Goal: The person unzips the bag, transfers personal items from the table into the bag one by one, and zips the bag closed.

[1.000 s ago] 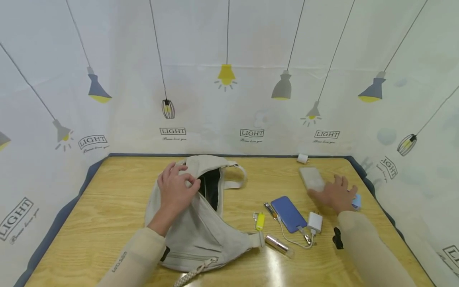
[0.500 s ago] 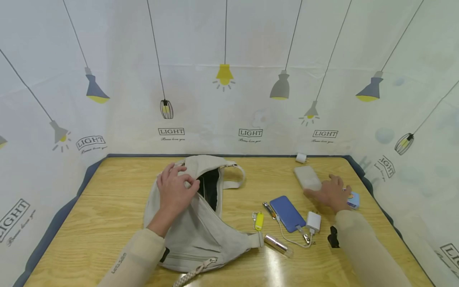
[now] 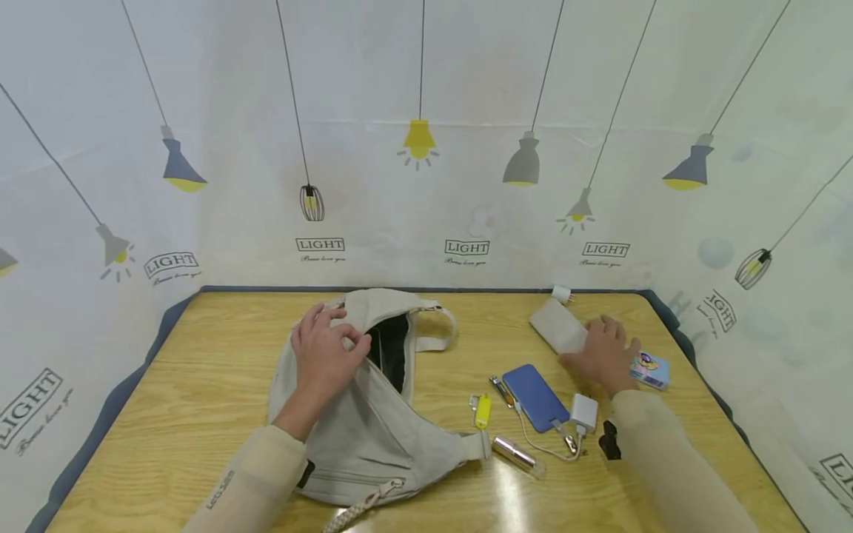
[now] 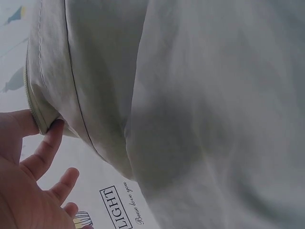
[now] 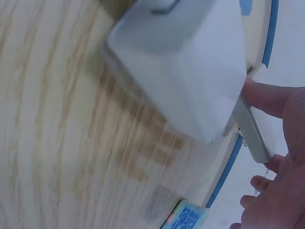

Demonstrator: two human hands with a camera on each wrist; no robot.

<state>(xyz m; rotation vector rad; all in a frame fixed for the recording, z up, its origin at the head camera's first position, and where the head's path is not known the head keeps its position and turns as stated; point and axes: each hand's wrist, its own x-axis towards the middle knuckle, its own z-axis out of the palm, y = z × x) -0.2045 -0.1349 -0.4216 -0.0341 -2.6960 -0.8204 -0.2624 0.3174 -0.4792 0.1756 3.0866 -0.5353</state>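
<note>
A beige sling bag [image 3: 373, 444] lies on the table, its zipped opening gaping onto a dark lining. My left hand [image 3: 326, 355] pinches the edge of that opening between thumb and forefinger, the other fingers spread; the left wrist view shows these fingers [image 4: 45, 152] at the zipper edge. At the right, my right hand [image 3: 603, 355] grips a flat white rectangular block [image 3: 560, 326] by its near end. The right wrist view has the block [image 5: 255, 126] between thumb and fingers, tilted.
Near my right hand lie a small blue box [image 3: 649, 370], a white charger [image 3: 584, 413] with cable, and a blue power bank [image 3: 535, 396]. A nail clipper [image 3: 503, 391], yellow key tag [image 3: 483, 411] and lipstick-like tube [image 3: 516, 455] lie leftward. A white plug [image 3: 562, 295] stands behind.
My right hand has moved left with the white block, which now points further left, toward the white plug. More of the blue box shows. My left hand keeps its hold on the bag.
</note>
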